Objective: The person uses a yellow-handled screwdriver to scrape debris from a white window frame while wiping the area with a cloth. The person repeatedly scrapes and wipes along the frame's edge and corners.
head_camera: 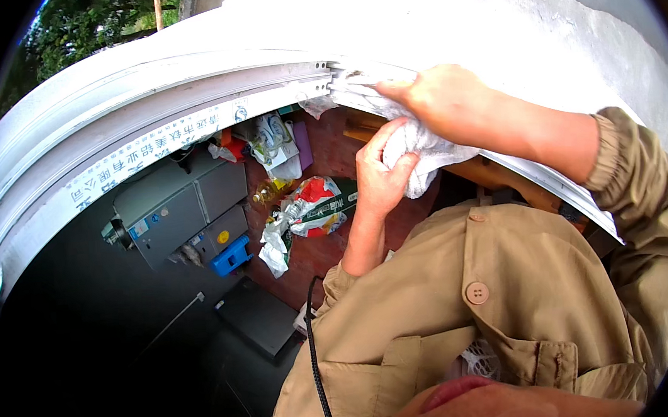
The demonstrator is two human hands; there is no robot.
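A crumpled white cloth [415,159] is bunched between my two hands over the inner edge of a white metal window track [186,94]. My left hand [382,170] grips the lower part of the cloth, thumb and fingers around it. Above and to the right, my right hand [443,105] presses on the cloth's upper part, its index finger pointing left along the frame's grooves; its palm side is hidden. Small holes show in the track's end left of that finger. Printed film with writing runs along the track's inner face.
Below the frame lie a grey cabinet [166,220], a blue plastic object [231,256], plastic bags [310,207], a bottle of yellow liquid [264,193] and a black flat box [257,317] by the reddish floor. A black cord [317,361] hangs before my jacket.
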